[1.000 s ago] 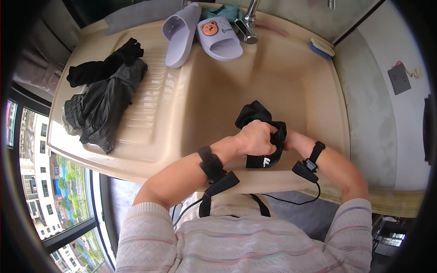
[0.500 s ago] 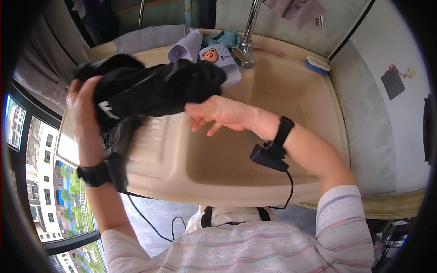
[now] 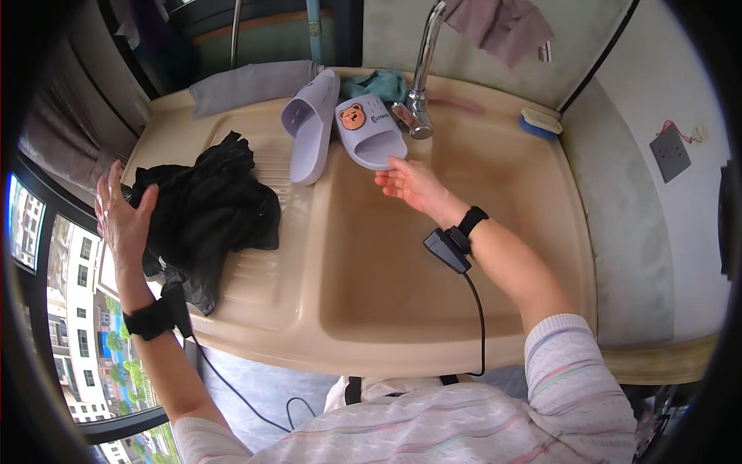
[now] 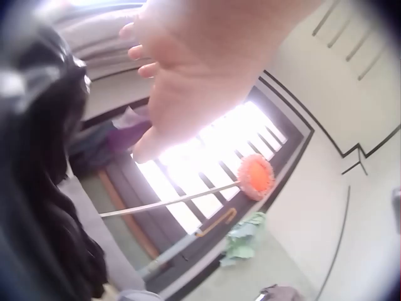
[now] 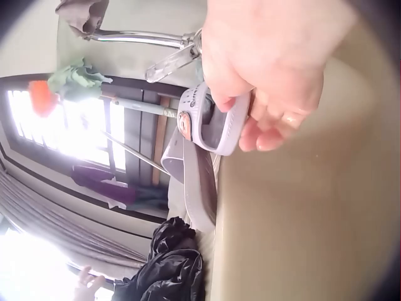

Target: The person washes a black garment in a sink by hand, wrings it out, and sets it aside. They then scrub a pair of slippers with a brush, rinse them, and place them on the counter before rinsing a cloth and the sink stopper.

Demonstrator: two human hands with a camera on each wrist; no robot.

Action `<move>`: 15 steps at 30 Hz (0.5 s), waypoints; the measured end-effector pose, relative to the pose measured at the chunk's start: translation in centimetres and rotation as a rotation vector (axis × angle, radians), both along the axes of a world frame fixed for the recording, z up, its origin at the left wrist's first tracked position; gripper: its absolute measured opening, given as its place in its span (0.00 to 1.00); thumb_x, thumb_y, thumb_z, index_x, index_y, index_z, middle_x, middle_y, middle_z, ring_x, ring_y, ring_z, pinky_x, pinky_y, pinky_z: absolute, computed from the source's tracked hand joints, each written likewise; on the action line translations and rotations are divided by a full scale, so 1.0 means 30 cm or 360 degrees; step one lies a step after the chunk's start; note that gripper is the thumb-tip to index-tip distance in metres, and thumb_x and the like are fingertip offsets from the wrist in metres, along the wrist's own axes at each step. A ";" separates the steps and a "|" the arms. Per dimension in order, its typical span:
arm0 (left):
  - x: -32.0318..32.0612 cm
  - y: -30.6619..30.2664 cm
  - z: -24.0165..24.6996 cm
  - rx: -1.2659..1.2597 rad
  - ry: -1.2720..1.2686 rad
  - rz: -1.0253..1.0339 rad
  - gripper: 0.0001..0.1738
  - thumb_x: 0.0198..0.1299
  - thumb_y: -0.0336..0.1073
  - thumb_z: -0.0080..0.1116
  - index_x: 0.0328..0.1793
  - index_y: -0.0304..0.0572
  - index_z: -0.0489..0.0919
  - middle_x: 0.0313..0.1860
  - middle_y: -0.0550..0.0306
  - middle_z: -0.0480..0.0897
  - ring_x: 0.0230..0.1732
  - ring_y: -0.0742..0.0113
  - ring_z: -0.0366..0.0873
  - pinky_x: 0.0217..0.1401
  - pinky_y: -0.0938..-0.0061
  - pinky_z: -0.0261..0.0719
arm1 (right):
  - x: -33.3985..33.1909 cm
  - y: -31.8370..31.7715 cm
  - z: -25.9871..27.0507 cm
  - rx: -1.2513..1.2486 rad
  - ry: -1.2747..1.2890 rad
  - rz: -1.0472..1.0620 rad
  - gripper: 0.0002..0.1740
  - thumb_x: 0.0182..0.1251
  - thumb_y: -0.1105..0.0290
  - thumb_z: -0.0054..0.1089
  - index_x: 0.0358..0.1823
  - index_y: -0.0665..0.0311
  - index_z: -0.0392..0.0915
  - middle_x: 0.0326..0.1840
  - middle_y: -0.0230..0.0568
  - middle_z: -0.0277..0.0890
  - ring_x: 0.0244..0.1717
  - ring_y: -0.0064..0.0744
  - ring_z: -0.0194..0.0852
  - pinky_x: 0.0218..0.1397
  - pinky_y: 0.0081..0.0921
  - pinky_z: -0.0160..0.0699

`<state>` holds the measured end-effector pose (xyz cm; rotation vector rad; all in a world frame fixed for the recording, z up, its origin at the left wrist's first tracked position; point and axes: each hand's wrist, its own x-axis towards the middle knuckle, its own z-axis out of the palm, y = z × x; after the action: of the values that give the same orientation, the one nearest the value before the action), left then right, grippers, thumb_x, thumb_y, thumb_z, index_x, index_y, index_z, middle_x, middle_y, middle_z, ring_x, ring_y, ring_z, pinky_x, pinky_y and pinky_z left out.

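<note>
On the ribbed drainboard at the left lies a heap of black clothes (image 3: 209, 201). My left hand (image 3: 124, 220) is at the heap's left side, fingers spread and thumb apart, gripping nothing. My right hand (image 3: 417, 189) is at the front end of a lavender slipper (image 3: 371, 131) with a bear face on its strap. In the right wrist view its thumb lies over the slipper's rim (image 5: 234, 133) and the fingers curl underneath, pinching it. The other lavender slipper (image 3: 311, 151) leans beside it, to the left.
A beige sink basin (image 3: 433, 271) opens below my right hand. Behind the slippers stand a chrome faucet (image 3: 420, 100) and a teal cloth (image 3: 379, 83). A blue-and-white brush (image 3: 539, 124) sits at the back right corner, and a grey cloth (image 3: 247, 87) lies along the back left edge.
The black garment went from the basin to the drainboard, onto the clothes there, and my left hand let it go. My right hand moved up from the basin to the bear slipper and pinched it.
</note>
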<state>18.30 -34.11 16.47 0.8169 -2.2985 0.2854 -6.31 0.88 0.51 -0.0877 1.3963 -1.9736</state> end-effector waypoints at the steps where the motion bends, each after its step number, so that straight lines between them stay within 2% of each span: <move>1: -0.049 0.054 0.006 -0.0004 -0.0013 -0.0012 0.39 0.45 0.52 0.63 0.65 0.52 0.64 0.59 0.40 0.69 0.62 0.41 0.63 0.63 0.61 0.61 | 0.008 0.008 -0.008 -0.0004 -0.0013 -0.0012 0.20 0.62 0.57 0.54 0.45 0.67 0.68 0.39 0.43 0.73 0.37 0.31 0.75 0.35 0.27 0.76; 3: -0.153 0.150 0.005 0.0248 0.0179 -0.0681 0.35 0.44 0.46 0.63 0.61 0.47 0.69 0.56 0.42 0.71 0.59 0.44 0.67 0.62 0.64 0.63 | 0.029 0.026 0.002 -0.0062 -0.0110 0.0113 0.15 0.62 0.64 0.53 0.44 0.66 0.69 0.39 0.41 0.75 0.38 0.30 0.75 0.37 0.26 0.75; 5: -0.264 0.348 -0.007 0.1075 -0.0220 -0.0861 0.32 0.42 0.43 0.62 0.56 0.42 0.72 0.53 0.41 0.73 0.54 0.46 0.70 0.59 0.65 0.66 | 0.099 0.090 0.029 -0.0034 -0.0166 0.0197 0.14 0.62 0.65 0.53 0.44 0.66 0.70 0.39 0.41 0.75 0.39 0.30 0.75 0.38 0.26 0.75; 7: -0.397 0.385 -0.174 0.0611 -0.0406 -0.1027 0.34 0.41 0.44 0.63 0.56 0.36 0.71 0.53 0.43 0.74 0.56 0.49 0.70 0.59 0.68 0.67 | 0.143 0.184 0.043 0.0003 -0.0223 0.0285 0.13 0.62 0.66 0.53 0.44 0.66 0.70 0.40 0.41 0.75 0.39 0.30 0.75 0.39 0.26 0.75; 9: -0.482 0.459 -0.220 0.0864 -0.0587 -0.0982 0.42 0.39 0.46 0.64 0.62 0.37 0.65 0.53 0.38 0.73 0.56 0.49 0.70 0.59 0.67 0.66 | 0.148 0.309 0.047 0.0138 -0.0262 0.0300 0.13 0.62 0.66 0.53 0.45 0.66 0.70 0.41 0.40 0.75 0.39 0.29 0.75 0.40 0.26 0.74; 10: -0.525 0.459 -0.265 0.0872 -0.0595 -0.0992 0.42 0.39 0.46 0.64 0.62 0.37 0.65 0.53 0.38 0.73 0.56 0.49 0.70 0.59 0.67 0.66 | 0.140 0.376 0.052 0.0144 -0.0271 0.0289 0.13 0.62 0.66 0.53 0.45 0.66 0.70 0.41 0.40 0.75 0.39 0.29 0.75 0.40 0.26 0.74; 12: -0.605 0.446 -0.353 0.1015 -0.0544 -0.0796 0.49 0.38 0.49 0.64 0.67 0.39 0.58 0.53 0.35 0.71 0.57 0.49 0.69 0.60 0.67 0.66 | 0.115 0.513 0.066 0.0352 -0.0221 0.0545 0.14 0.62 0.67 0.53 0.46 0.67 0.70 0.40 0.40 0.75 0.39 0.29 0.76 0.40 0.27 0.74; 13: -0.628 0.442 -0.373 0.1019 -0.0548 -0.0808 0.49 0.38 0.49 0.64 0.67 0.39 0.58 0.53 0.35 0.71 0.57 0.49 0.69 0.60 0.67 0.66 | 0.107 0.578 0.062 0.0356 -0.0224 0.0533 0.14 0.62 0.67 0.53 0.46 0.67 0.70 0.40 0.40 0.75 0.39 0.29 0.76 0.40 0.27 0.74; 15: -0.664 0.439 -0.398 0.1204 -0.0650 -0.0606 0.55 0.35 0.51 0.64 0.70 0.38 0.53 0.55 0.36 0.71 0.57 0.47 0.69 0.58 0.67 0.68 | 0.096 0.692 0.036 0.0701 -0.0243 0.0657 0.14 0.62 0.67 0.54 0.46 0.67 0.70 0.39 0.40 0.76 0.37 0.30 0.77 0.40 0.28 0.75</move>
<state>-1.62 -20.93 4.53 0.6724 -2.9228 -0.6885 -3.45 21.63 1.59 -0.0194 1.5359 -1.2844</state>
